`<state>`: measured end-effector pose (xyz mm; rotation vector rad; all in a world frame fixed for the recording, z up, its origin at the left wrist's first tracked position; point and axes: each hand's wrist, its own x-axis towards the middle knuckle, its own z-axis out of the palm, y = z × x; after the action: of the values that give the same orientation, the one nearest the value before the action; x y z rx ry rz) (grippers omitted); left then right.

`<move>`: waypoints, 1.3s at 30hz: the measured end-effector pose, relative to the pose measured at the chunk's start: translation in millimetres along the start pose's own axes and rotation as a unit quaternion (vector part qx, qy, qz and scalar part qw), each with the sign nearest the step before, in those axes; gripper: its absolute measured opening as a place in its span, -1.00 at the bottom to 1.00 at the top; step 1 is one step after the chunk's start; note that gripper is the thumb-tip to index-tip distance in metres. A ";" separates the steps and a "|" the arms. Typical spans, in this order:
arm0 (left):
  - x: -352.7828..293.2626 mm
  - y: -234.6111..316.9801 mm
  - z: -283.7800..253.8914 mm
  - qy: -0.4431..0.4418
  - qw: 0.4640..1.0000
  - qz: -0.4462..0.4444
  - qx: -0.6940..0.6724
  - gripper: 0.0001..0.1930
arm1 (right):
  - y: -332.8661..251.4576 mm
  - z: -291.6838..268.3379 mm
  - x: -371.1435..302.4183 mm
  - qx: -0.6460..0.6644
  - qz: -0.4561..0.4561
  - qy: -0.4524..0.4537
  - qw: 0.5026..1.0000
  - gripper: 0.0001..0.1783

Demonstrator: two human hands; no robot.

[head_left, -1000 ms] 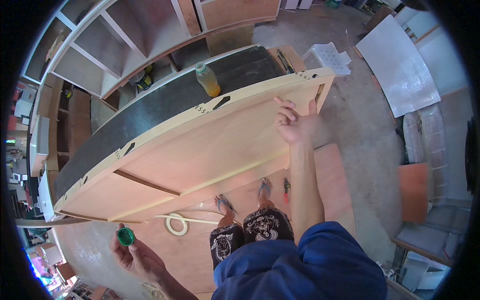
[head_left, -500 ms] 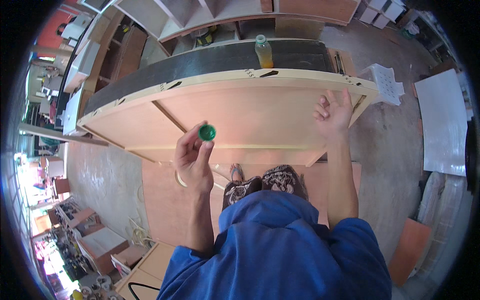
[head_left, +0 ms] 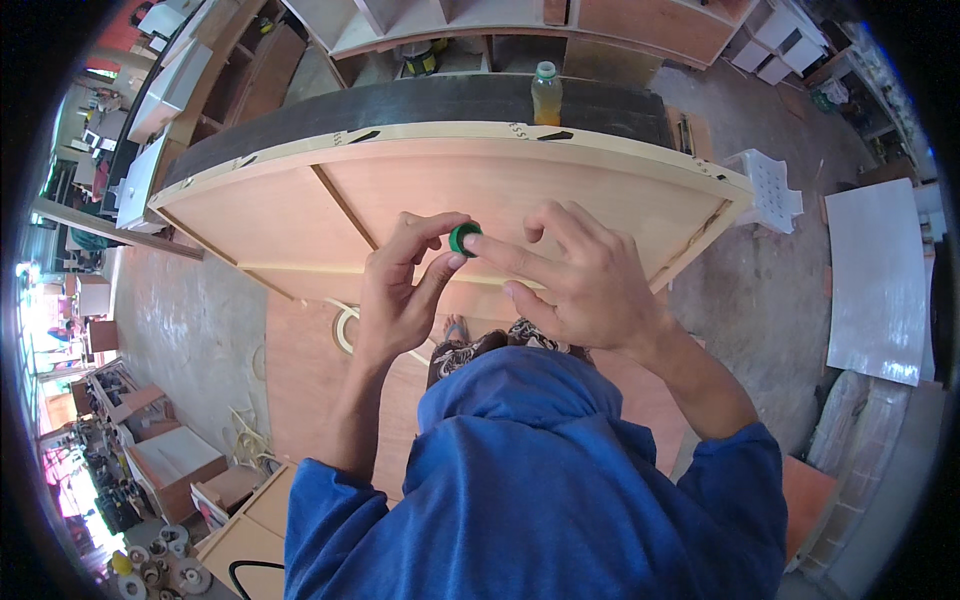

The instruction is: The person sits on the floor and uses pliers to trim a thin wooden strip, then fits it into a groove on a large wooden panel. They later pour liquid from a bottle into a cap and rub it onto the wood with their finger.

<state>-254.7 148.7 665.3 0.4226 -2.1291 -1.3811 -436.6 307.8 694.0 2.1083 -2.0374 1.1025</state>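
Between its thumb and index finger, my left hand (head_left: 398, 285) pinches a small green bottle cap (head_left: 462, 238), hollow side showing. My right hand (head_left: 600, 285) reaches in from the right with its index fingertip at the cap's opening. Its other fingers are loosely bent and apart, gripping nothing. Whether that fingertip touches the inside of the cap is hard to make out. Beyond both hands leans a framed plywood panel (head_left: 430, 190). An uncapped clear bottle (head_left: 546, 92) with yellowish-orange liquid low inside stands behind the panel's upper edge, on a dark surface (head_left: 420, 100).
A white perforated plastic crate (head_left: 765, 190) sits beside the panel's right end. At far right stands a white sheet (head_left: 872, 285). Plywood (head_left: 300, 390) lies on the floor under my feet. Unfinished cabinets (head_left: 640, 50) line the back, and rolls of tape (head_left: 165, 565) lie at lower left.
My right hand has come down and left from the panel's right end to the cap. My left hand has moved slightly right and up, still pinching the cap.
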 end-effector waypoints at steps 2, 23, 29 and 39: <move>0.1 2.3 -12.6 -0.045 0.998 0.005 0.037 -0.68 | -2.2 6.5 5.2 -0.036 -0.014 -0.010 0.999 -0.39; 20.7 -35.0 -112.2 -0.226 0.973 -0.038 0.024 -0.69 | -60.5 89.6 40.0 -0.100 0.049 0.012 0.994 -0.48; 28.0 -57.2 -117.0 -0.249 0.967 -0.041 -0.047 -0.69 | -72.0 110.8 43.3 -0.100 0.090 0.076 0.988 -0.57; 41.5 -64.6 -128.4 -0.282 0.954 -0.034 -0.099 -0.69 | -78.3 108.3 53.9 -0.073 0.127 0.085 0.986 -0.53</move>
<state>-212.0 5.4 658.5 0.0132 -2.3884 -1.9083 -322.2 222.5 673.8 1.6637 -2.2694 1.0788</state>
